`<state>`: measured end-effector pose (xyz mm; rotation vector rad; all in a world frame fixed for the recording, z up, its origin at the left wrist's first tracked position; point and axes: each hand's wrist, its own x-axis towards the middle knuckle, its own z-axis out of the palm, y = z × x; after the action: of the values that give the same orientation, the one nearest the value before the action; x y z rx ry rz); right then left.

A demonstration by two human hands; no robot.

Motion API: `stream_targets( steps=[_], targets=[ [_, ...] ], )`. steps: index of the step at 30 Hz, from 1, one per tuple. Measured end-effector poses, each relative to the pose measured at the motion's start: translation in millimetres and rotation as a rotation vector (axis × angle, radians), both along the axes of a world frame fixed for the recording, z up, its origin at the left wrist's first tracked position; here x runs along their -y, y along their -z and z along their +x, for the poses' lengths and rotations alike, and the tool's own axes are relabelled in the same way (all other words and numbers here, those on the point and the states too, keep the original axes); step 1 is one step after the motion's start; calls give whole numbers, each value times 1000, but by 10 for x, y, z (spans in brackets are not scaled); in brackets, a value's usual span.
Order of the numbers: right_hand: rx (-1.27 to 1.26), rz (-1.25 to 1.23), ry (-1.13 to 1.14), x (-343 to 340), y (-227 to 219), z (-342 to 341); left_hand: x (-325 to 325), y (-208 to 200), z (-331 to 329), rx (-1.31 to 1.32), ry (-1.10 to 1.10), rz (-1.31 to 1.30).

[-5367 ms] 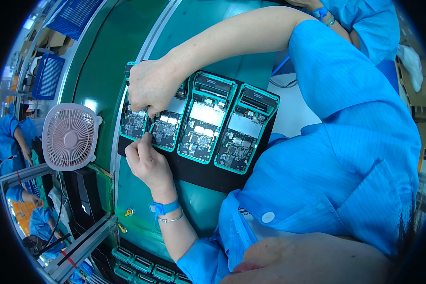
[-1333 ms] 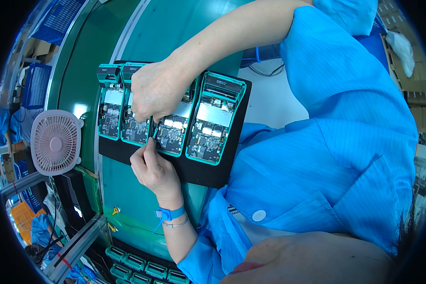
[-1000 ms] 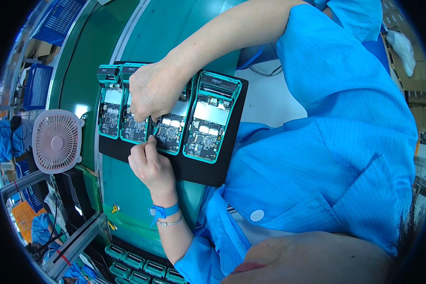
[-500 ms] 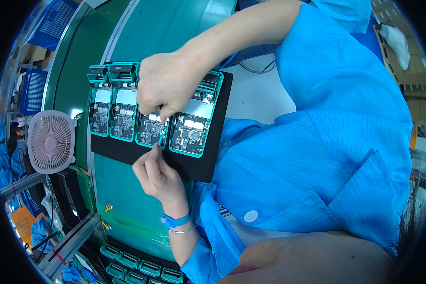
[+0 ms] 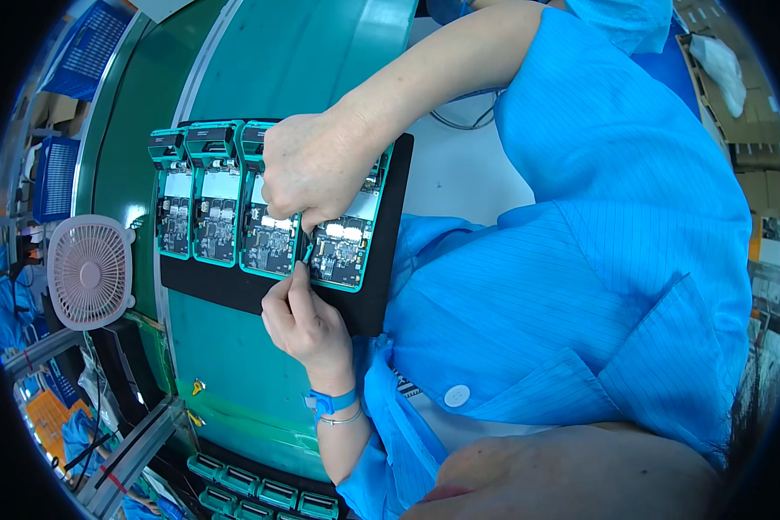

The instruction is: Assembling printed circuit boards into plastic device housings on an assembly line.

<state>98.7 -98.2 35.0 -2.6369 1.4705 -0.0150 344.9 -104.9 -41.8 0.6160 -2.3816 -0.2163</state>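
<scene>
Four-sided teal housings with exposed circuit boards stand in a row on a black mat [image 5: 368,310]. My right hand [image 5: 314,169] hangs over the upper part of the third housing [image 5: 267,250] and the fourth housing [image 5: 340,260]. Its fingers are curled closed, thumb pointing down; whatever they grip is hidden. Below it, my left hand [image 5: 308,325] pinches a small thin teal-and-dark piece [image 5: 307,251] at the gap between these two housings. That piece reaches up to my right thumb; its kind is too small to tell. The first housing [image 5: 174,217] and second housing [image 5: 216,221] stand farther left, untouched.
The mat lies on a green work surface [image 5: 234,347]. A pink fan [image 5: 90,272] stands beyond it at the left. More teal housings [image 5: 273,494] stand at the bottom. Blue baskets [image 5: 56,178] are at the far left, and yellow bits [image 5: 198,386] lie on the green surface.
Both hands have shifted right, from the third housing's lower right to the gap beside the fourth housing. My right thumb has come closer to my left fingertips. The whole view has shifted slightly.
</scene>
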Motion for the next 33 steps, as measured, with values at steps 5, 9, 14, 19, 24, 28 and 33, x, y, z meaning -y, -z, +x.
stream_targets(
  steps=[5, 9, 14, 19, 24, 28, 33],
  targets=[
    [-18, -5, -15, -6, 24, 7, 2, 21, 2, 9, 2, -15],
    [-34, -17, -29, -1, 46, 15, -7, 1, -4, 16, 2, -25],
    [-21, -8, -62, 0, 43, 7, -28, 4, -13, 14, -7, -23],
    [-9, -82, -131, 12, 130, -12, -40, 21, -30, 2, -21, 0],
    [14, -136, -206, 20, 161, -25, -52, 31, -46, 17, -33, -12],
    [22, -149, -267, 9, 160, -38, -53, 13, -56, 55, -23, -65],
    [36, -225, -322, -9, 194, -59, -41, 8, -64, 64, -6, -71]
  ],
)
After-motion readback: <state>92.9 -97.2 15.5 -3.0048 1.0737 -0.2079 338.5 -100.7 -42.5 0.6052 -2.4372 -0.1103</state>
